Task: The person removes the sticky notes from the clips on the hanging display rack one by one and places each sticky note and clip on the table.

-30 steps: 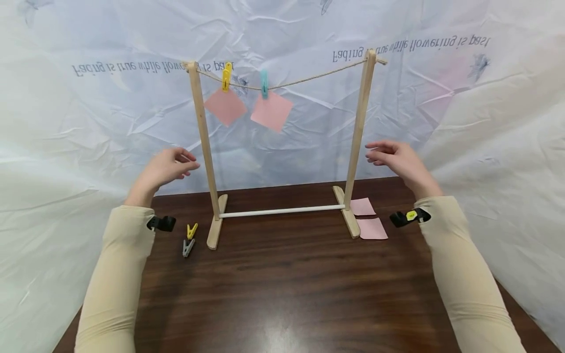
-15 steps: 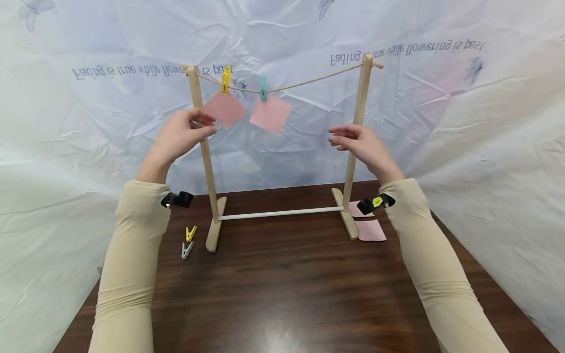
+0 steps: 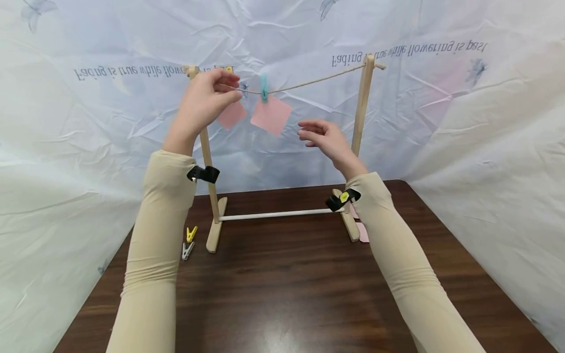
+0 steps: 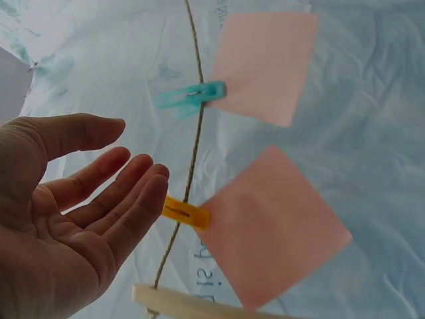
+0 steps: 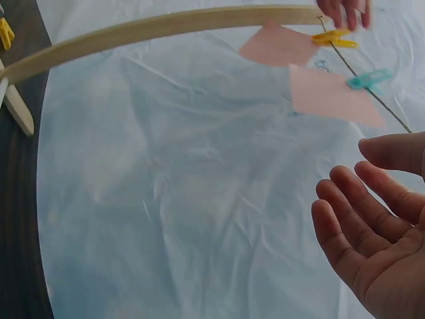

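Two pink paper squares hang from a twine line (image 3: 318, 82). A blue clothespin (image 3: 264, 88) clips the right-hand square (image 3: 271, 116); a yellow clothespin (image 4: 186, 212) clips the left-hand square (image 4: 275, 229). My left hand (image 3: 205, 105) is raised before the left post's top, its fingers loosely bent and holding nothing; in the head view it hides most of the yellow clothespin. Lower and to the right, my right hand (image 3: 328, 139) hovers with relaxed fingers, near the right-hand square and touching nothing. Both palms face inward with thumbs apart from the fingers.
The wooden stand has a left post (image 3: 207, 157), a right post (image 3: 363, 105) and a white crossbar (image 3: 280, 214). A yellow clothespin (image 3: 191, 234) and a grey clothespin (image 3: 187, 251) lie left on the brown table (image 3: 273, 284). Pink paper (image 3: 363, 232) lies by the right foot, partly covered.
My left hand has risen and moved right, from beside the left post up to the line. My right hand has moved left and slightly up, past the right post. The hanging papers stay put.
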`<state>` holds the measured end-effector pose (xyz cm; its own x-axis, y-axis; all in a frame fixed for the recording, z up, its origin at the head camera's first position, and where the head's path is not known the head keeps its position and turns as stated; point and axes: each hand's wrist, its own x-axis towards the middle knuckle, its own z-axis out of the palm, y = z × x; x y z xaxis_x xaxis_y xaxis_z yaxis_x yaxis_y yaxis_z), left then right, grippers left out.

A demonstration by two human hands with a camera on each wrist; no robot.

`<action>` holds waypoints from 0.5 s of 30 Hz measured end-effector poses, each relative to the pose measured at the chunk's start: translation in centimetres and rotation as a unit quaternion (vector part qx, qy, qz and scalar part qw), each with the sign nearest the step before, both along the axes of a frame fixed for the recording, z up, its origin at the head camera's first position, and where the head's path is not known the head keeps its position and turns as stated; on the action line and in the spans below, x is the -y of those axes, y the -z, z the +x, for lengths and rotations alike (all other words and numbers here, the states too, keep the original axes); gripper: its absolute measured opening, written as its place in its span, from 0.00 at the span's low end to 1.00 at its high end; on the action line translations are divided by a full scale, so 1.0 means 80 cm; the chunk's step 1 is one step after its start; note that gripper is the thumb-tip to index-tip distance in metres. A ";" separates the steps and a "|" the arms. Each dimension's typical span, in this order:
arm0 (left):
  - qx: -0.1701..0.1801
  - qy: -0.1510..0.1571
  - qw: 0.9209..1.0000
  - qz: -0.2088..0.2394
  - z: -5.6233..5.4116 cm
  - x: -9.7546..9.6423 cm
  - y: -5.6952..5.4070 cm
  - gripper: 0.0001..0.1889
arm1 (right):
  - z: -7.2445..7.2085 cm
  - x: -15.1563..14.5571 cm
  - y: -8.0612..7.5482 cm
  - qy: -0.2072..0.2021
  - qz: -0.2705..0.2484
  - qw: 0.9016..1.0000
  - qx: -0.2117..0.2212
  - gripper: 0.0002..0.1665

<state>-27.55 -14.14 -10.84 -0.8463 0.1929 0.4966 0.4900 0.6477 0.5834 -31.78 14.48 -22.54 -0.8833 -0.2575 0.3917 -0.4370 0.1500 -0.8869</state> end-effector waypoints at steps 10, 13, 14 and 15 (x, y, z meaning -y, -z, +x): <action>0.015 0.029 0.999 0.040 -0.021 -0.037 -0.017 0.26 | -0.010 0.032 0.004 -0.020 -0.026 0.999 0.004 0.26; 0.031 0.030 0.998 0.042 -0.029 -0.046 -0.019 0.28 | -0.011 0.040 0.003 -0.018 -0.024 1.000 0.010 0.27; 0.039 0.031 0.998 0.042 -0.031 -0.048 -0.019 0.28 | -0.012 0.042 0.003 -0.018 -0.022 1.000 0.012 0.27; 0.045 0.033 0.998 0.040 -0.034 -0.050 -0.020 0.29 | -0.013 0.044 0.003 -0.018 -0.020 1.000 0.013 0.28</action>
